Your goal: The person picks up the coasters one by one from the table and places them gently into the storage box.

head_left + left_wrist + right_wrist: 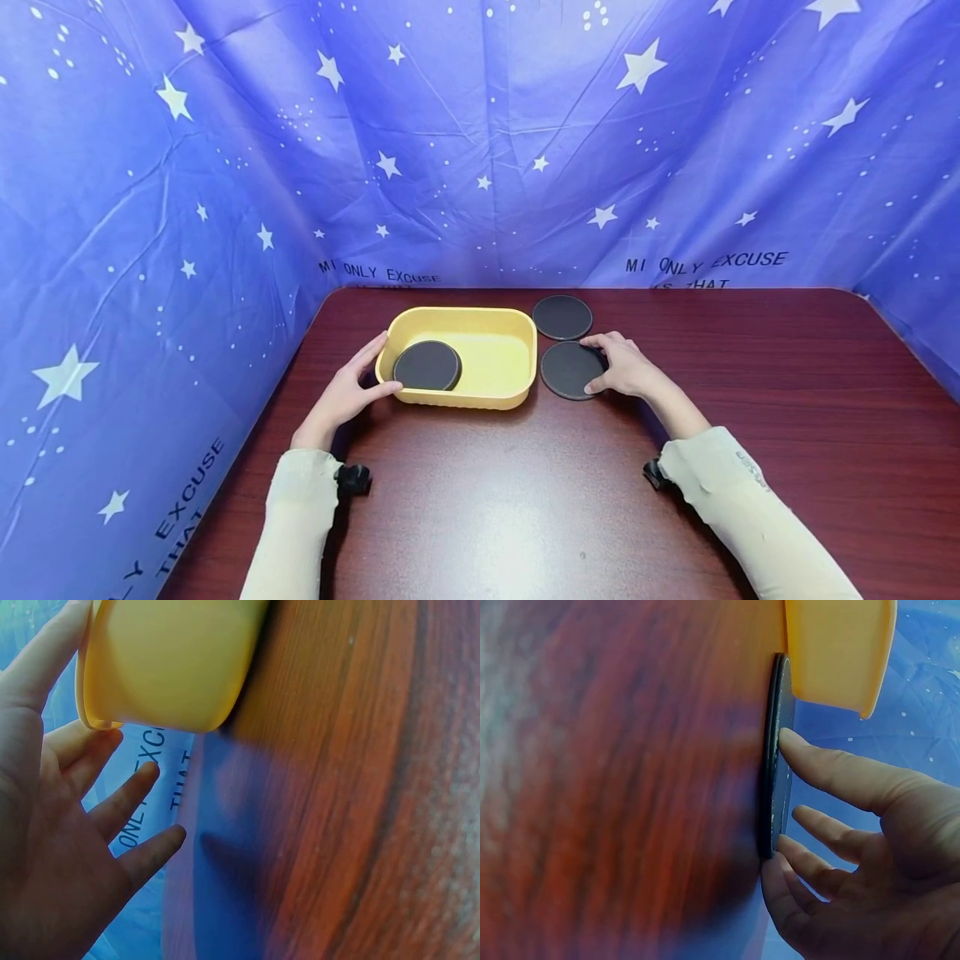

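Note:
A yellow rectangular plastic container stands on the table, with one round black coaster inside at its left end. My left hand holds the container's left end, thumb at the front rim and index finger against the side; in the left wrist view the other fingers are spread. Just right of the container, my right hand grips a second black coaster by its edge, between thumb and fingers. The right wrist view shows this coaster edge-on, low at the tabletop; its edge looks layered.
Behind the gripped coaster lies another black coaster, close to the container's back right corner. The dark red wooden table reaches back to a blue star-printed curtain. A black strap mount sits at the left wrist.

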Motion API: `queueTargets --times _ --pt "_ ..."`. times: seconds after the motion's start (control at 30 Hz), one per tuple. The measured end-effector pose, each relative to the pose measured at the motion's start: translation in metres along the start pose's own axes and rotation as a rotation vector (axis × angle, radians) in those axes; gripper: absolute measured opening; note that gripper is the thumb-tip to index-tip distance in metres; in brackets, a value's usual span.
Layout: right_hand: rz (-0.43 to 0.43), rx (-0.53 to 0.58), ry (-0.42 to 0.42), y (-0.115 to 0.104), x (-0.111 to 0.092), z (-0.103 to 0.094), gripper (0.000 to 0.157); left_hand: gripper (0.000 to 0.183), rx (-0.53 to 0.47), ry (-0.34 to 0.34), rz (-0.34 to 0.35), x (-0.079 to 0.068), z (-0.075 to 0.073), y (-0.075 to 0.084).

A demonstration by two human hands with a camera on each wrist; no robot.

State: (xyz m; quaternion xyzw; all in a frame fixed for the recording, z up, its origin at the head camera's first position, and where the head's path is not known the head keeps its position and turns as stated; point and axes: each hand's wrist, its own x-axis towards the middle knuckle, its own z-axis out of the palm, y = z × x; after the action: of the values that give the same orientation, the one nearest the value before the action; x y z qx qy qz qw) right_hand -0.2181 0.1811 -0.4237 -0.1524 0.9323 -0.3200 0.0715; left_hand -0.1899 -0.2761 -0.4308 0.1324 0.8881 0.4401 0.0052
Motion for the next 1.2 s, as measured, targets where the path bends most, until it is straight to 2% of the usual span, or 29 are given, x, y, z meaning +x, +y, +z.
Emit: queueTargets --times 0.23,0.43,0.7,1.0,1.2 --pt "-0.011 0.021 -0.012 -0.001 0.001 0.001 0.082 0.086 -0.01 -0.007 -0.003 0.001 0.001 -0.002" --pt "-0.014 0.084 -0.002 0.0 0.0 -0.001 0.083 0.086 -0.003 -0.004 0.002 0.0 0.0 0.001" --pt "-0.033 0.306 -0.014 0.008 -0.001 -0.008 0.068 0.087 -0.001 -0.005 0.005 0.0 0.0 0.003" --pt "-0.007 0.488 0.001 0.015 -0.006 -0.014 0.054 0.087 0.001 -0.009 0.003 -0.001 0.0 0.002" --pt "0.054 0.745 -0.078 0.016 -0.009 -0.016 0.053 0.088 0.007 -0.015 0.002 0.0 0.0 0.0"
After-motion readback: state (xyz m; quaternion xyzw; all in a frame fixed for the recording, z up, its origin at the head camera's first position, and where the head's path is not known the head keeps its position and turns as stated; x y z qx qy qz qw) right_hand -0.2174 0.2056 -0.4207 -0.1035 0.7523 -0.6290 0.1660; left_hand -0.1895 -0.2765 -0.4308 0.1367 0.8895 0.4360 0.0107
